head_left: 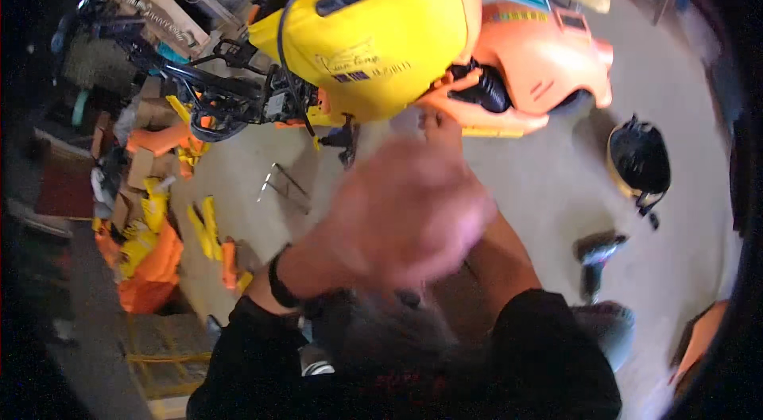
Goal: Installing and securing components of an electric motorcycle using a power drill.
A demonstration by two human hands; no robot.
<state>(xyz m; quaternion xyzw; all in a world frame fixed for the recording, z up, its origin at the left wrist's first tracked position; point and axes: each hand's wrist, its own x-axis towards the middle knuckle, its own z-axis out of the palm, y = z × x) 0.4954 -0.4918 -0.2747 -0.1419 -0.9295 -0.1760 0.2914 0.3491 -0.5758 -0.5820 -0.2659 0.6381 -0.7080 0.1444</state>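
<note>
My left hand [409,213], with a dark band at its wrist, is smeared by motion and raised close in front of me; its fingers cannot be made out. Beyond it, my right hand [437,124] reaches to the lower edge of a scooter's orange body panel [485,120]. Part of that hand is hidden behind the left one, and whether it grips anything does not show. Above both hands is the scooter's large yellow panel [373,38]. A black spring-like part [486,92] shows between the orange panels. A small dark object [342,138] sits below the yellow panel.
On the floor at right are a cordless drill [594,261] and a black bucket-like container [638,158]. A thin metal tool [284,184] lies at centre left. Loose orange panels [152,269], yellow pieces [207,228] and cardboard boxes line the left side. A wheel [218,90] stands upper left.
</note>
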